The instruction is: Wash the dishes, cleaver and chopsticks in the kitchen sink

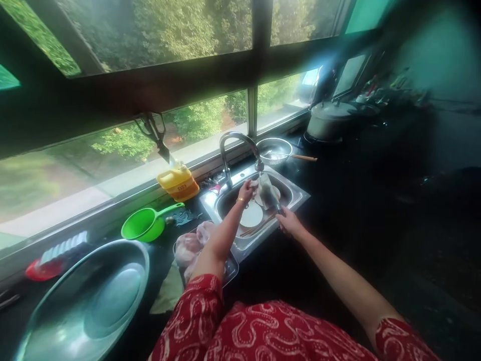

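Observation:
My right hand (288,221) is wrapped around the dark handle of a broad-bladed cleaver (267,191), which tilts up over the sink (240,245) beneath the faucet (240,134). Beside the blade's upper left side is my left hand (246,191), fingers curled together; whatever they may grip is too small to make out. Below the hands, a white plate (251,215) lies in the basin, and another pale dish shows partly behind the blade. Chopsticks (259,225) rest along the sink's near side.
Left of the sink sit a tray of raw meat (188,248), a green dipper (145,225), a yellow jug (178,183) and a large metal basin (93,301). Behind it on the right are a strainer (274,150) with a wooden handle and a big lidded pot (326,120).

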Demonstrator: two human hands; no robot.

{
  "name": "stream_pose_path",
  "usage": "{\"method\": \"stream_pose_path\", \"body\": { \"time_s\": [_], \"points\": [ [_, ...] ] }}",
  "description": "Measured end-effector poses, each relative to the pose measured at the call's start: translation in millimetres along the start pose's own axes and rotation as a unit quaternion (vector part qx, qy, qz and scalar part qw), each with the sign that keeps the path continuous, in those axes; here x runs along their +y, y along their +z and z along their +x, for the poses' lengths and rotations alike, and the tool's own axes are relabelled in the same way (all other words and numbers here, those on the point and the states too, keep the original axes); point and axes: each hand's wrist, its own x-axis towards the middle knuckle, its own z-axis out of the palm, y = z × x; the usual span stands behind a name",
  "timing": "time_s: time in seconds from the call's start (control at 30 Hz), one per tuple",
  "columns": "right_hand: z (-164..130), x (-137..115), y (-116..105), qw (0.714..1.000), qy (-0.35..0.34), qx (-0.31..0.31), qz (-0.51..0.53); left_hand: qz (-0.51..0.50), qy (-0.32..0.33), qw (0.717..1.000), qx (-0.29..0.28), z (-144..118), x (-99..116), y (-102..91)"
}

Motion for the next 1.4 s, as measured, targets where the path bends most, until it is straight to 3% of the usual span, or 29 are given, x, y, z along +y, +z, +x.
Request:
{"method": "stream_pose_path", "body": {
  "time_s": [0.1, 0.17, 0.27, 0.37, 0.5, 0.6, 0.67, 0.77, 0.83, 0.9, 1.03, 1.1, 1.17, 1.23, 1.3, 1.4],
  "points": [
    [23, 0, 0, 1.000, 0.019, -0.020, 0.015, 0.066, 0.054, 0.996, 0.009, 44, 4, 16.4],
    [38, -1, 1, 0.998, 0.023, -0.039, 0.044, 0.091, 0.068, 0.994, 0.003, 57, 2, 29.2],
    [61, -7, 1, 0.995, 0.031, -0.048, 0.087, 0.062, 0.076, 0.995, 0.003, 45, -13, 51.2],
    [82, -15, -3, 0.992, 0.052, -0.048, 0.105, -0.031, 0.061, 0.998, -0.007, 10, -40, 62.9],
    [101, -22, -16, 0.989, 0.069, -0.075, 0.105, -0.092, -0.011, 0.995, -0.024, -24, -76, 43.4],
    [108, -23, -22, 0.986, 0.090, -0.112, 0.086, -0.080, -0.071, 0.993, 0.049, -25, -84, 20.0],
    [109, -20, -21, 0.983, 0.099, -0.138, 0.064, -0.059, -0.053, 0.994, 0.080, -20, -77, 15.8],
    [109, -15, -19, 0.977, 0.092, -0.183, 0.061, -0.016, 0.031, 0.999, 0.034, -14, -57, 31.6],
    [108, -14, -23, 0.968, 0.080, -0.226, 0.070, 0.032, 0.076, 0.997, -0.004, -7, -46, 44.7],
    [104, -15, -34, 0.955, 0.078, -0.275, 0.078, 0.100, 0.085, 0.991, -0.005, 6, -40, 46.7],
    [90, -19, -62, 0.938, 0.094, -0.323, 0.082, 0.135, -0.001, 0.988, 0.072, 46, -46, 12.8],
    [85, -21, -71, 0.942, 0.104, -0.311, 0.073, 0.105, -0.044, 0.987, 0.110, 62, -51, -4.4],
    [85, -21, -74, 0.951, 0.110, -0.283, 0.059, 0.094, -0.059, 0.984, 0.140, 72, -53, -7.1],
    [90, -19, -70, 0.959, 0.114, -0.256, 0.045, 0.060, -0.066, 0.984, 0.157, 74, -48, 8.2],
    [98, -15, -63, 0.963, 0.121, -0.239, 0.042, -0.059, -0.099, 0.981, 0.157, 72, -38, 36.2],
    [109, -9, -51, 0.962, 0.136, -0.227, 0.071, -0.281, -0.168, 0.936, 0.132, 64, -26, 76.4]
  ]
}}
